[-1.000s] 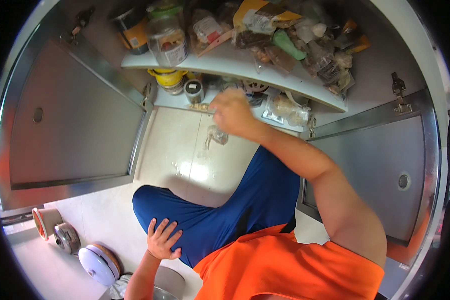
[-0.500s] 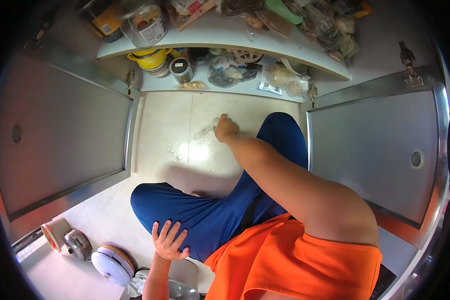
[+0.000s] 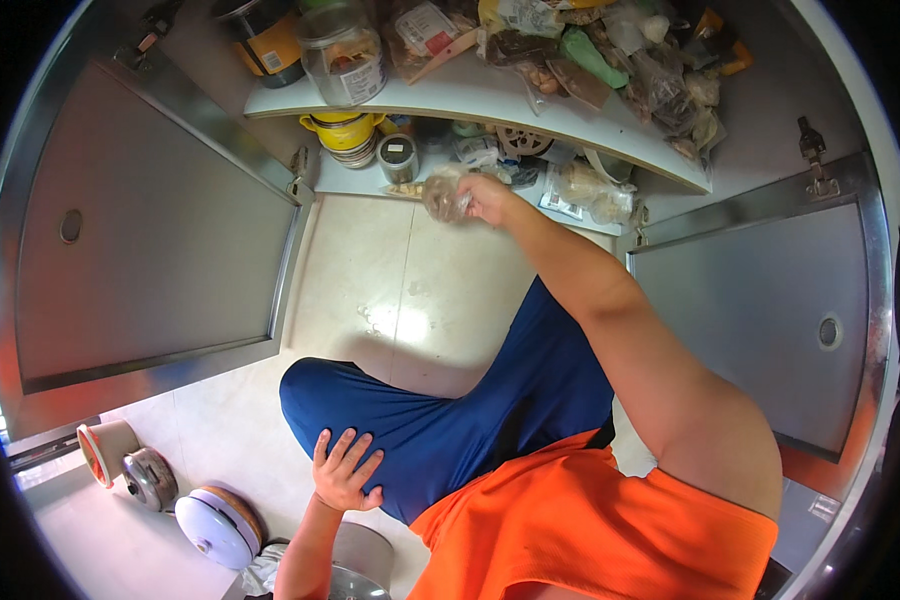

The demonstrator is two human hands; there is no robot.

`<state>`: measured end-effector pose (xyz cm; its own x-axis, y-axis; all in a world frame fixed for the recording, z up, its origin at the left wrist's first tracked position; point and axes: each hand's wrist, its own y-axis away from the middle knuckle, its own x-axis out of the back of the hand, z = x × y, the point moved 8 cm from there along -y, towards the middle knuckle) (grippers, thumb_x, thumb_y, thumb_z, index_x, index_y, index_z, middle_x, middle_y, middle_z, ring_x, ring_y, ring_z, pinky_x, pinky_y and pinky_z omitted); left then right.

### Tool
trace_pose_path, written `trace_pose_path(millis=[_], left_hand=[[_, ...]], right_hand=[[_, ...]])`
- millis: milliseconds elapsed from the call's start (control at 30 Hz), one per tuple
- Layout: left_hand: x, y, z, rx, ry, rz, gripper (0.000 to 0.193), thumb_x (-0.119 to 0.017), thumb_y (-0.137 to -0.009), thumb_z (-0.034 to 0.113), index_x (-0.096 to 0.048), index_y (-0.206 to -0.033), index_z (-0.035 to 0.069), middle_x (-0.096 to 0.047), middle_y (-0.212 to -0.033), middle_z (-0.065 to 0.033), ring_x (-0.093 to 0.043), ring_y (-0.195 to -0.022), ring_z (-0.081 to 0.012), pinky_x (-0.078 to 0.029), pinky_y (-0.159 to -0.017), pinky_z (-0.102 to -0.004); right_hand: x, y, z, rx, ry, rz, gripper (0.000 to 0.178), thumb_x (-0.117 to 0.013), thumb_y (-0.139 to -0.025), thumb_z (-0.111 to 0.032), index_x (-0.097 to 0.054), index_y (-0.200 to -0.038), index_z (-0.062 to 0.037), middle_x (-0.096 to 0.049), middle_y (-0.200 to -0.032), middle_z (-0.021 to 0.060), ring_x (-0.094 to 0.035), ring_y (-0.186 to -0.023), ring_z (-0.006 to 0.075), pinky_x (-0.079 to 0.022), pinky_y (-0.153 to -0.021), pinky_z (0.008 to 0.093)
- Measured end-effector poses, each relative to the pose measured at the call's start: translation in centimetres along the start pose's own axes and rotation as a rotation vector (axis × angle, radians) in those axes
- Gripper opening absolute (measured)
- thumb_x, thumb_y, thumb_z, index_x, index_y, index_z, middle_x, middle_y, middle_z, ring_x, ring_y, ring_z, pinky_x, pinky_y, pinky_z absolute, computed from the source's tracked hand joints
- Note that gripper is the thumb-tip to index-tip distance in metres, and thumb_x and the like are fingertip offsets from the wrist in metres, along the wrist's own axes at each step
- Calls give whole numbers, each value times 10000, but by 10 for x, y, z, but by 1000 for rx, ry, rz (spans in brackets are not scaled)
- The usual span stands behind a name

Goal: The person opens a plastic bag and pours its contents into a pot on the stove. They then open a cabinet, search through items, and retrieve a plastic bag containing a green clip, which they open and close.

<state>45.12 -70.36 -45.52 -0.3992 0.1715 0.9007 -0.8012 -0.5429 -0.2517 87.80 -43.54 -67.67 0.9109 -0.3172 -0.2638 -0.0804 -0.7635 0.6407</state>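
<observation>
Clear plastic bag [image 3: 444,193] of pale lumpy contents, held in the right hand [image 3: 487,197] in front of the lower shelf [image 3: 362,186] of an open cabinet, above the tiled floor [image 3: 370,290]; the grip is closed, fingers gathered on the bag's right side, the bulk bulging to the left; film looks thin, soft and crinkly, so the bag is probably light, shapeless and liable to sag or slip if pinched only at a corner; a hold around the gathered neck, or a cupped palm beneath the contents, would seem the surest; whether the contents are brittle cannot be told. Left hand [image 3: 344,470] lies flat with fingers spread on the blue-clad knee [image 3: 370,415], holding nothing. Behind the bag stand a small dark-lidded jar [image 3: 398,157] and a yellow pot [image 3: 342,130]; more bagged goods [image 3: 590,190] crowd the shelf to the right; a large clear jar [image 3: 345,50] sits on the upper shelf [image 3: 490,100]; steel doors [image 3: 140,240] stand open on both sides.
</observation>
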Motion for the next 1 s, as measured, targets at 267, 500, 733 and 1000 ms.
trace_pose_path(millis=[267, 500, 733, 1000], left_hand=[[2, 4, 2, 32, -6, 1, 435, -491, -823, 463, -742, -994, 151, -683, -1169, -111, -593, -1185, -331, -313, -1116, -572], [1, 0, 2, 24, 0, -15, 448, -517, -803, 460, -732, -1012, 127, -677, -1177, -127, -592, -1182, -355, -309, -1109, -593], [-2, -3, -2, 32, 18, 21, 450, -501, -831, 492, -733, -1008, 149, -679, -1169, -117, -595, -1180, -332, -315, -1107, -584], [-9, 3, -5, -16, 26, -31, 501, -458, -881, 459, -681, -1118, 77, -624, -1259, -179, -546, -1234, -404, -303, -1097, -621]], right_hand=[[-7, -14, -32, -4, -304, -18, 306, -551, -917, -105, -555, -1209, -13, -634, -1165, 131, -646, -1068, 279, -550, -850, 371], [-8, -8, -43, 101, -575, 101, 537, -525, -967, -71, -296, -1445, 11, -484, -1386, 165, -482, -1307, 376, -501, -1020, 480], [-10, 65, -40, 92, 294, -91, 281, -699, -871, -176, -661, -1137, -93, -679, -941, 56, -637, -818, 187, -532, -700, 347], [71, 284, -234, 1304, 907, 1019, 321, -778, -795, -212, -688, -1073, -79, -631, -1166, 149, -596, -1048, 296, -492, -883, 388]])
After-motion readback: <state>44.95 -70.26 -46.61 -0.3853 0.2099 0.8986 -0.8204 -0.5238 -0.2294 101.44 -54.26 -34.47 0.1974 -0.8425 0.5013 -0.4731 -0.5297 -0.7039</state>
